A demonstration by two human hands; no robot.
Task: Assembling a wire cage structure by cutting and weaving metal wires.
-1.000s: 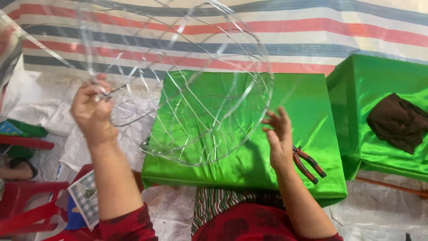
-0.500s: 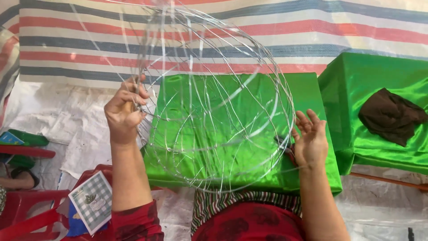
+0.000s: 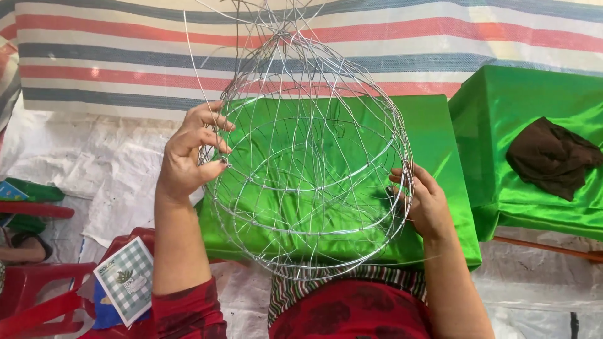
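Both hands now grip the wire frame (image 3: 308, 163); left hand (image 3: 188, 157) has shifted onto its side, right hand (image 3: 424, 201) closed on the rim opposite.

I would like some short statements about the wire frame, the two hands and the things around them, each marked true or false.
1. Both hands grip the wire frame. True: the left hand holds its left side, the right hand its right side.
2. The frame is made of wood. False: it is thin silver wire.
3. A green cloth-covered block lies under the frame. True.
4. A dark brown cloth hangs on the frame. False: it lies on a second green block to the right.
5. A red plastic chair is at the lower left. True.
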